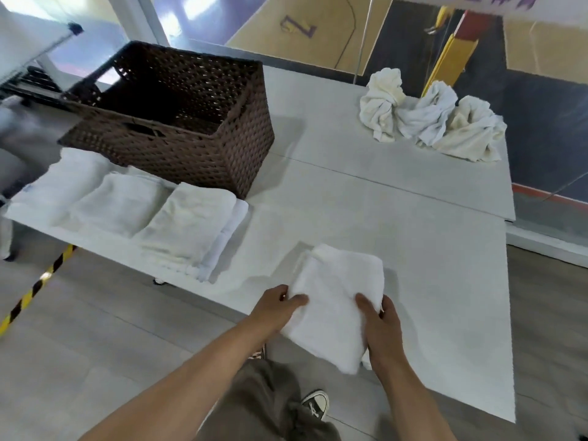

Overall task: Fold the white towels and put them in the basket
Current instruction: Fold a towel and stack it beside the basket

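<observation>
Fingers (297,300) of left hand (273,308) and right hand (380,326) grip one folded white towel (337,291) on counter (429,265); folded towels (187,224) wait beside wicker basket (191,154), none visibly inside; crumpled towels (429,119) left to fold.

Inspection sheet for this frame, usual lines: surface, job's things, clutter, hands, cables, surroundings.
Surface: white table, bare in the middle.
Job's things: brown woven basket at far left, no towel seen inside; folded towels in a row in front of it; crumpled towels heaped at far right; held towel, folded, at the near edge.
Clutter: nothing seen.
Hands: left hand grips the held towel's left side, right hand its right side.
Cables: nothing seen.
Surroundings: striped tape on the floor at left.
</observation>
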A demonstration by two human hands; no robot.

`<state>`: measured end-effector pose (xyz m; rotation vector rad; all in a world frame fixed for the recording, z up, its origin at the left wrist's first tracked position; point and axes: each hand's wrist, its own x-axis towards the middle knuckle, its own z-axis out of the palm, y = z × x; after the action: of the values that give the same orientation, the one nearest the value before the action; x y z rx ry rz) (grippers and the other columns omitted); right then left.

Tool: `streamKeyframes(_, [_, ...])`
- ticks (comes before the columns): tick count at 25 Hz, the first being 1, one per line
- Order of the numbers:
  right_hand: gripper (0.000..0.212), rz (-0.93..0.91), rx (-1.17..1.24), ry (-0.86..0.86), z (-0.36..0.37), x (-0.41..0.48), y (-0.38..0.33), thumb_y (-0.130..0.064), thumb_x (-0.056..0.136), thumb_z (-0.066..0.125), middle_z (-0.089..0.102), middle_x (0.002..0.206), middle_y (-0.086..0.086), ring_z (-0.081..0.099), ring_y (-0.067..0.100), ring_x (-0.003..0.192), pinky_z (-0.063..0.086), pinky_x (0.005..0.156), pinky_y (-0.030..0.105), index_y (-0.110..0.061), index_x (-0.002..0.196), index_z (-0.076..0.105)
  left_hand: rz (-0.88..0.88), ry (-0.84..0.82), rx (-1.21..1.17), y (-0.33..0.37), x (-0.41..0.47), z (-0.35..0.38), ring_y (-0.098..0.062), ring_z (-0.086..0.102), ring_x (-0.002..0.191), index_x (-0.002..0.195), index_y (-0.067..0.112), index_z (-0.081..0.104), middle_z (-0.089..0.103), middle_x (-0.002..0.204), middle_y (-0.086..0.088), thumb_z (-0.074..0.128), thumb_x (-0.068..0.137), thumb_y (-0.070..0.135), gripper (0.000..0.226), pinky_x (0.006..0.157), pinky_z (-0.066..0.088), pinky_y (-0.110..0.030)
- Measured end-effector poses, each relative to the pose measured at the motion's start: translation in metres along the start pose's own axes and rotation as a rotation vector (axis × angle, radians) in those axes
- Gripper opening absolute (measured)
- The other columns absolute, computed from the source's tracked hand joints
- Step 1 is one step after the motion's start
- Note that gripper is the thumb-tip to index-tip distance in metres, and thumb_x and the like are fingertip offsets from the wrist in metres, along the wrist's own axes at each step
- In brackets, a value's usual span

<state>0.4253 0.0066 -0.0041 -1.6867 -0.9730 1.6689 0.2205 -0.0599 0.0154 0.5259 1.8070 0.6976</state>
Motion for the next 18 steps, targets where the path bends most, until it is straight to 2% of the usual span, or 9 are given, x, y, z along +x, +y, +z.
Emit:
streamKeyframes(3, [0.033, -0.076, -0.030, -0.051, 0.029, -0.016, -0.017, -0.026, 0.092, 0.073, 0.072, 0.111, -0.004, 0.069, 0.017, 0.098, 0.056, 0.082, 0.037, -0.024, 0.123, 0.062, 0.049, 0.031, -0.063, 0.001, -0.022, -0.035, -0.014, 0.060, 0.073, 0.093, 0.013, 0.066, 0.066, 0.084, -0.006, 0.069, 0.072, 0.055, 0.048, 0.071, 0.042, -0.027])
streamKeyframes(5, [0.040, -0.118, -0.074, -0.071, 0.051, -0.024, -0.025, -0.030, 0.090, 0.074, 0.071, 0.114, -0.005, 0.069, 0.018, 0.102, 0.056, 0.089, 0.042, -0.025, 0.127, 0.060, 0.084, 0.033, -0.092, -0.001, -0.032, -0.061, -0.001, 0.058, 0.064, 0.087, 0.017, 0.064, 0.063, 0.076, 0.007, 0.069, 0.085, 0.045, 0.029, 0.063, 0.040, -0.013])
streamKeyframes(7, [0.041, -0.168, -0.113, -0.076, 0.077, -0.031, -0.034, -0.033, 0.089, 0.075, 0.070, 0.114, -0.007, 0.067, 0.018, 0.102, 0.054, 0.090, 0.042, -0.026, 0.127, 0.060, 0.143, 0.052, -0.055, -0.003, -0.038, -0.087, 0.007, 0.056, 0.058, 0.084, 0.023, 0.061, 0.059, 0.072, 0.014, 0.065, 0.092, 0.038, 0.018, 0.056, 0.039, -0.009])
streamKeyframes(11, [0.041, -0.220, -0.141, -0.069, 0.143, -0.045, -0.043, -0.033, 0.089, 0.075, 0.068, 0.115, -0.007, 0.066, 0.017, 0.101, 0.053, 0.089, 0.041, -0.028, 0.127, 0.058, 0.236, 0.074, -0.006, -0.006, -0.040, -0.154, -0.003, 0.066, 0.084, 0.101, 0.022, 0.064, 0.070, 0.094, 0.011, 0.063, 0.093, 0.041, 0.021, 0.074, 0.053, -0.021])
streamKeyframes(14, [0.042, -0.214, -0.116, -0.060, 0.196, -0.056, -0.044, -0.034, 0.089, 0.075, 0.069, 0.115, -0.008, 0.067, 0.018, 0.102, 0.055, 0.092, 0.044, -0.029, 0.127, 0.059, 0.289, 0.083, 0.024, -0.011, -0.036, -0.207, -0.003, 0.065, 0.087, 0.105, 0.021, 0.062, 0.068, 0.099, 0.011, 0.061, 0.094, 0.041, 0.022, 0.071, 0.050, -0.018])
streamKeyframes(18, [0.043, -0.240, -0.060, -0.029, 0.263, -0.068, -0.047, -0.032, 0.090, 0.074, 0.068, 0.115, -0.011, 0.066, 0.013, 0.101, 0.054, 0.085, 0.037, -0.029, 0.129, 0.057, 0.318, 0.032, -0.031, -0.019, -0.024, -0.275, 0.002, 0.067, 0.093, 0.113, 0.025, 0.060, 0.070, 0.107, 0.014, 0.061, 0.095, 0.040, 0.023, 0.074, 0.050, -0.012])
